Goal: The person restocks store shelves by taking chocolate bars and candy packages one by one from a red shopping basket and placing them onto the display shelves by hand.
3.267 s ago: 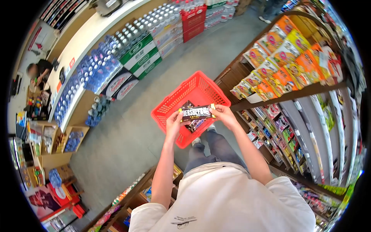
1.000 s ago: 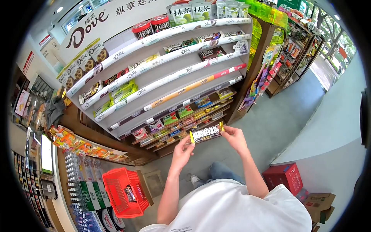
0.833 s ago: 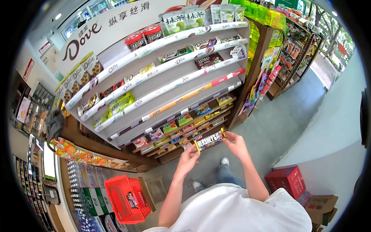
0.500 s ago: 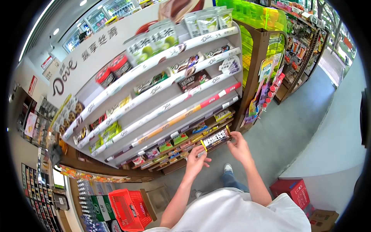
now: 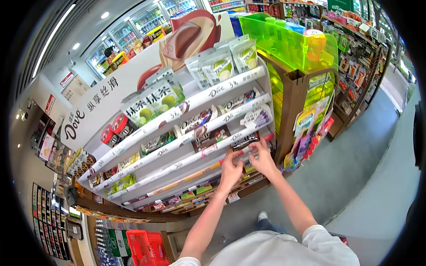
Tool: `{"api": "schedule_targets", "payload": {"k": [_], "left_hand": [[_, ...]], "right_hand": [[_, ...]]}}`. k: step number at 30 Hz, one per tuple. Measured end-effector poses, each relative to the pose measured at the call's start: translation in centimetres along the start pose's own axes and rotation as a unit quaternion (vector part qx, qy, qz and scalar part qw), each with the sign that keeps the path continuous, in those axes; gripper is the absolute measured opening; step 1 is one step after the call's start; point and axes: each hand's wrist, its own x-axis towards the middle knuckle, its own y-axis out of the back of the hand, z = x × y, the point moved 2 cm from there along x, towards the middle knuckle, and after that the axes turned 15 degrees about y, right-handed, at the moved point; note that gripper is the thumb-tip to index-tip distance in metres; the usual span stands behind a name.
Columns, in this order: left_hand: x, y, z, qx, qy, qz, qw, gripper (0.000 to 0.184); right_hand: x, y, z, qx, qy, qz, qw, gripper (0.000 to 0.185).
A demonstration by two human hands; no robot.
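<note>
A dark Hershey's chocolate bar [image 5: 244, 141] lies level at the right end of a shelf on the Dove display rack [image 5: 177, 165]. My left hand [image 5: 232, 167] has its fingers closed at the bar's left end. At the other end, the fingers of my right hand [image 5: 262, 159] grip its right side. Left of the bar on the rack is a brown chocolate packet [image 5: 211, 139]. Above it hangs a purple grape-printed tag [image 5: 256, 117]. Whether the bar's underside rests on the shelf is hidden.
Green and white pouches [image 5: 216, 66] stand on the rack's top shelf. A bright green clear bin [image 5: 284, 42] and a brown post [image 5: 290, 115] border the rack's right side. Low at left are a red basket [image 5: 148, 248] and bottles [image 5: 102, 239]. Grey floor [image 5: 341, 168] extends at right.
Both hands have moved up and forward with the chocolate bar, from in front of my body to the rack's right-hand shelf. My view has also shifted toward the rack.
</note>
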Motion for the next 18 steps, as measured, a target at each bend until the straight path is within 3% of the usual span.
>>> {"api": "schedule_targets", "payload": {"k": [6, 8, 11, 15, 18], "left_hand": [[2.0, -1.1, -1.1, 0.024, 0.068, -0.004, 0.997, 0.032], [1.8, -1.2, -1.4, 0.077, -0.078, 0.094, 0.990, 0.036], [0.2, -1.1, -0.1, 0.138, -0.092, 0.158, 0.973, 0.040], [0.8, -0.8, -0.5, 0.147, -0.024, 0.161, 0.976, 0.047], [1.3, -0.4, -0.3, 0.147, -0.040, 0.172, 0.973, 0.043]], "right_hand": [[1.4, -0.6, 2.1, -0.062, -0.062, -0.020, 0.996, 0.026], [1.4, -0.1, 1.5, -0.120, -0.044, -0.003, 0.992, 0.033], [-0.2, 0.3, 0.6, -0.148, 0.033, 0.061, 0.986, 0.040], [-1.7, 0.6, -0.3, -0.071, -0.074, 0.023, 0.995, 0.039], [-1.1, 1.2, -0.3, -0.077, -0.039, 0.062, 0.994, 0.039]]}}
